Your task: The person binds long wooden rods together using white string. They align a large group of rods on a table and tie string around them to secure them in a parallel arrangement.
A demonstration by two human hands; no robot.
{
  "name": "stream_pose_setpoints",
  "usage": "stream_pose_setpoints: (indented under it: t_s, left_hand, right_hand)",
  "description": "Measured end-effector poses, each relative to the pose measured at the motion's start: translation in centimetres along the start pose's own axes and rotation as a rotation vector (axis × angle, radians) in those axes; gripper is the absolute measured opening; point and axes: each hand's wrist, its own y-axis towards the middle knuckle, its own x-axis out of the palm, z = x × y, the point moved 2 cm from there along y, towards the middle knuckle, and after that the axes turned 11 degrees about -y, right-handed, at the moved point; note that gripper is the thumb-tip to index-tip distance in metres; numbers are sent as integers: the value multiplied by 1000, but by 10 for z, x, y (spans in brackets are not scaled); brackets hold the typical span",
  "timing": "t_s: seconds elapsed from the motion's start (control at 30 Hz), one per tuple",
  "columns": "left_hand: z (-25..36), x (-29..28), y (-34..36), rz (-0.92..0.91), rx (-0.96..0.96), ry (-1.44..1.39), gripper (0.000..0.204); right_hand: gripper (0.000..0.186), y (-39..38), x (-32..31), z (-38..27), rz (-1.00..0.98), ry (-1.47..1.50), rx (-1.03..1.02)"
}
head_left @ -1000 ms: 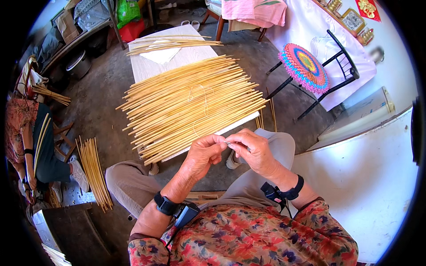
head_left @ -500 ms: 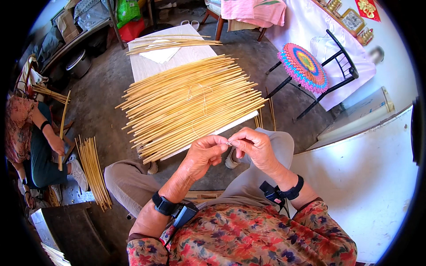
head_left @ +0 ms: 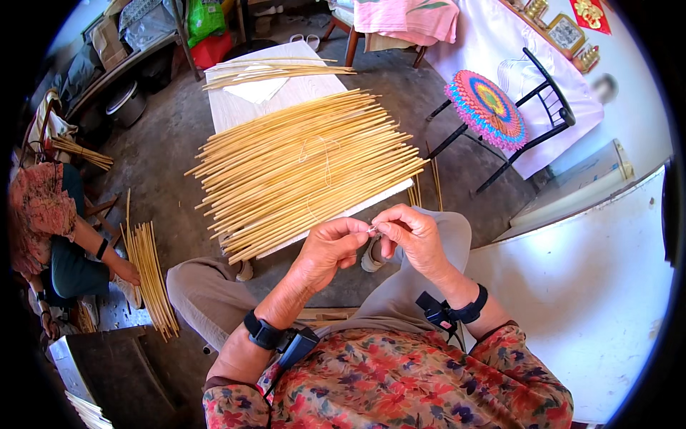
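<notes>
My left hand (head_left: 327, 254) and my right hand (head_left: 411, 239) meet over my lap, just before the near edge of the pale board (head_left: 214, 86). Both have thumb and fingertips pinched on a tiny thin pale piece (head_left: 372, 229), perhaps thread; its detail is too small to make out. A broad row of long straw-coloured sticks (head_left: 286, 179) lies across the board, with a loose white string (head_left: 328, 161) on top. A few more sticks (head_left: 279, 71) rest at its far end on a white sheet (head_left: 254, 91).
At left a co-worker (head_left: 39, 214) sits, a hand (head_left: 125, 270) down at a floor bundle of sticks (head_left: 153, 286). A black chair (head_left: 543, 129) with a crocheted cushion (head_left: 486, 107) stands back right. A white surface (head_left: 564, 300) adjoins my right side; a pot (head_left: 125, 104) is back left.
The co-worker's hand has moved down toward the floor bundle, away from the raised stick it held. My pinched hands have shifted only slightly, still together at the tiny piece.
</notes>
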Motion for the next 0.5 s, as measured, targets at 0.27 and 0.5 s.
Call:
stream_pose_setpoints:
  t_s: [0.27,0.5]
  left_hand:
    - [-3,-1,1,58,15,59,9]
    - [-1,4,-2,92,-14,165,13]
  right_hand:
    - [9,-2,-1,-3,6,-15,-4]
    - [10,-1,-2,-1,3,-32,-32]
